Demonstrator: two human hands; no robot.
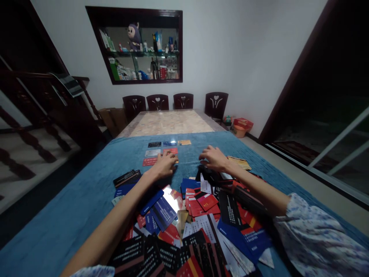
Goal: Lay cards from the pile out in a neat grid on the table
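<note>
In the head view, your pile of cards (pixel 205 202) sits nearest you on a blue cloth (pixel 83 188), loosely heaped and overlapping. Your left hand (pixel 165 163) is beyond the pile, to its left of centre, fingers half curled and pointing down at the laid-out cards; whether it grips one you cannot tell from here. Those cards lie flat in short rows past the pile: a black card (pixel 154 144), a blue card (pixel 170 143) and a gold card (pixel 184 142) in the farthest row, a pale card (pixel 151 153) and red ones closer. Your right hand (pixel 213 158) is over the pile's far edge, fingers loosely bent, its grip impossible to tell. Gold cards (pixel 241 163) lie stacked at the pile's far right.
</note>
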